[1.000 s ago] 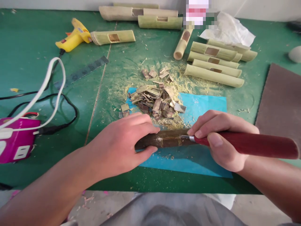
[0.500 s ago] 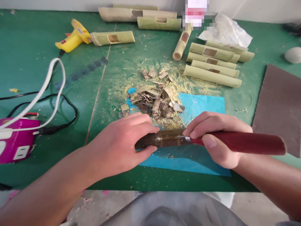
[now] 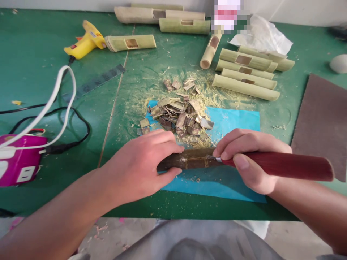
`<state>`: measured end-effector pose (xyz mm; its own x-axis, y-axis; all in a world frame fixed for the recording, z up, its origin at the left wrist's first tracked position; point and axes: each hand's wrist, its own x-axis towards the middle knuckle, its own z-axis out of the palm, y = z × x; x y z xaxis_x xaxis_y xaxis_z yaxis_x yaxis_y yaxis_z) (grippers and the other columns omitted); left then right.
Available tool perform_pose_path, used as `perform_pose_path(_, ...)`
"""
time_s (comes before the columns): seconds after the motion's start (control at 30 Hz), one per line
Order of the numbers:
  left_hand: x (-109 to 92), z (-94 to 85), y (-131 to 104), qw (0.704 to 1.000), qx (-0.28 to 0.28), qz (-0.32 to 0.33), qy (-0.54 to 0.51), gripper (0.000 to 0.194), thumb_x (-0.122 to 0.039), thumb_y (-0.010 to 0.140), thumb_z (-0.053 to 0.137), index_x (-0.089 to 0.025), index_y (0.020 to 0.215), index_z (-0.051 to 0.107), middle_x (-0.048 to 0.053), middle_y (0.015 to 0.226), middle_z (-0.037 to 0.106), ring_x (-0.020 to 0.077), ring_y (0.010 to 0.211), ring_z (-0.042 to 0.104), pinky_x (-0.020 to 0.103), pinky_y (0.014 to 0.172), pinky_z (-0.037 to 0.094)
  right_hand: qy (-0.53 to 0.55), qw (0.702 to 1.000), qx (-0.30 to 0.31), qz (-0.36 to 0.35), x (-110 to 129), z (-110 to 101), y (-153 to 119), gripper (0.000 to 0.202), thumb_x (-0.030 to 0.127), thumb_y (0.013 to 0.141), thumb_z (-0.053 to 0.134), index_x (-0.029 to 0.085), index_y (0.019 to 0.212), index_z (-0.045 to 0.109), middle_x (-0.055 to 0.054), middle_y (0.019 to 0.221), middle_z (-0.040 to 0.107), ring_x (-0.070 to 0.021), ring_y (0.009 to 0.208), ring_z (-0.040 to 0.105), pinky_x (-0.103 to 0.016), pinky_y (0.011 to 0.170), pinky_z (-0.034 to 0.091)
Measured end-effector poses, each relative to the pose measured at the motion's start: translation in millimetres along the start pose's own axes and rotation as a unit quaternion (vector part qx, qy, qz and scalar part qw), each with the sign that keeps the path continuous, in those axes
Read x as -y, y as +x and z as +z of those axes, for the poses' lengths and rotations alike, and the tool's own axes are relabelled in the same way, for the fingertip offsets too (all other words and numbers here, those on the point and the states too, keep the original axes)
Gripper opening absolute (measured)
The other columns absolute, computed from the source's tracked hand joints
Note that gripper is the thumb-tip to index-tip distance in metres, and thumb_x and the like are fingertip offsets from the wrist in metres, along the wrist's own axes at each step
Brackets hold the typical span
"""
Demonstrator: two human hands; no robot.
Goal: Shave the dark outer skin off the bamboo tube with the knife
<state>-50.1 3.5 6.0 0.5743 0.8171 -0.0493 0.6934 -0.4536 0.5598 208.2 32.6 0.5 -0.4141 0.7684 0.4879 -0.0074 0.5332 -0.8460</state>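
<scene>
A dark brown bamboo piece (image 3: 193,159) lies crosswise over the blue sheet (image 3: 235,121), with pale scored lines on its upper face. My left hand (image 3: 148,162) is wrapped around its left end, thumb on the near side and fingers on the far side. In my right hand (image 3: 255,159) is a carving knife (image 3: 287,166) with a thick red handle. Its short metal blade points left and meets the bamboo near the scored lines at the right. Fingertips of the right hand rest by the blade, hiding the bamboo's right end.
Behind the bamboo is a heap of cut chips (image 3: 181,115) with sawdust. Several notched bamboo tubes (image 3: 246,74) lie at the back right, others along the wall. A yellow glue gun (image 3: 85,41), a purple power strip (image 3: 21,159) with cables, and brown sandpaper (image 3: 321,122) flank the work.
The knife's blade tip has shifted very slightly right along the bamboo, and its handle end has dipped a little. My left hand keeps its hold.
</scene>
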Motion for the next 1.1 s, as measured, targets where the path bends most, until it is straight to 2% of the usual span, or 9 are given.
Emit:
perform_pose_path(0.1, -1, -1.5, 0, 1.0, -0.002, -0.001, -0.003, 0.012, -0.028, 0.093, 0.062, -0.022, 0.1, 0.07, 0.005, 0.095, 0.068, 0.0205, 0.089, 0.063, 0.033, 0.077, 0.049, 0.022, 1.0, -0.004, 0.004, -4, 1, -3, 0.01, 0.014, 0.087, 0.065, 0.017, 0.081, 0.071, -0.006, 0.073, 0.074, -0.0161, 0.065, 0.073, -0.027, 0.057, 0.061)
perform_pose_path(0.23, -2, -2.9, 0, 1.0, 0.011, -0.009, 0.001, 0.015, -0.029, 0.095, 0.063, -0.022, 0.106, 0.07, 0.005, 0.1, 0.069, 0.0211, 0.092, 0.064, 0.034, 0.081, 0.05, 0.037, 0.998, -0.045, 0.01, -9, 3, -9, 0.012, 0.019, 0.09, 0.067, 0.02, 0.079, 0.071, -0.004, 0.074, 0.075, -0.0156, 0.064, 0.071, -0.028, 0.056, 0.06)
perform_pose_path(0.43, -1, -1.2, -1, 1.0, 0.003, -0.001, 0.004, 0.015, -0.027, 0.095, 0.063, -0.021, 0.107, 0.07, 0.005, 0.099, 0.068, 0.0201, 0.091, 0.063, 0.032, 0.079, 0.048, 0.096, 0.99, -0.099, 0.027, -11, 6, -13, 0.016, 0.026, 0.094, 0.067, 0.022, 0.079, 0.071, -0.002, 0.07, 0.071, -0.015, 0.062, 0.067, -0.028, 0.053, 0.058)
perform_pose_path(0.6, -1, -0.9, -1, 1.0, -0.01, 0.005, -0.001, 0.015, -0.028, 0.096, 0.063, -0.021, 0.107, 0.07, 0.004, 0.098, 0.068, 0.0186, 0.089, 0.062, 0.03, 0.077, 0.047, 0.072, 0.994, -0.08, 0.011, -13, 7, -13, 0.015, 0.022, 0.093, 0.067, 0.021, 0.078, 0.071, -0.002, 0.072, 0.073, -0.0139, 0.064, 0.068, -0.028, 0.057, 0.058)
perform_pose_path(0.7, -3, -3.2, -1, 1.0, 0.003, -0.006, -0.005, 0.016, -0.027, 0.095, 0.063, -0.021, 0.109, 0.069, 0.005, 0.1, 0.068, 0.0188, 0.09, 0.062, 0.032, 0.079, 0.048, 0.059, 0.995, -0.075, -0.001, -12, 6, -10, 0.012, 0.019, 0.09, 0.067, 0.021, 0.079, 0.07, -0.002, 0.073, 0.074, -0.0141, 0.063, 0.069, -0.027, 0.056, 0.059)
perform_pose_path(0.83, -4, -5.1, 0, 1.0, 0.018, -0.012, -0.005, 0.013, -0.027, 0.096, 0.061, -0.021, 0.105, 0.069, 0.005, 0.1, 0.068, 0.0199, 0.092, 0.063, 0.033, 0.079, 0.049, 0.016, 1.0, -0.015, -0.011, -4, 1, -3, 0.01, 0.012, 0.085, 0.064, 0.018, 0.078, 0.07, -0.004, 0.07, 0.073, -0.0148, 0.064, 0.072, -0.025, 0.056, 0.059)
perform_pose_path(0.93, -1, -2.6, 0, 1.0, 0.007, -0.005, -0.007, 0.012, -0.029, 0.096, 0.061, -0.022, 0.102, 0.069, 0.005, 0.098, 0.068, 0.0197, 0.089, 0.062, 0.033, 0.078, 0.048, 0.001, 1.0, 0.012, -0.011, -1, 0, 0, 0.01, 0.01, 0.084, 0.065, 0.016, 0.078, 0.069, -0.006, 0.072, 0.074, -0.0148, 0.065, 0.073, -0.023, 0.057, 0.06)
perform_pose_path(1.1, 4, 2.4, -2, 1.0, -0.012, 0.012, -0.012, 0.017, -0.031, 0.096, 0.061, -0.022, 0.108, 0.068, 0.004, 0.098, 0.067, 0.0197, 0.089, 0.062, 0.032, 0.078, 0.047, 0.039, 0.998, -0.038, -0.008, -3, 3, -1, 0.014, 0.019, 0.09, 0.063, 0.018, 0.078, 0.069, -0.005, 0.071, 0.074, -0.0152, 0.064, 0.071, -0.026, 0.057, 0.061)
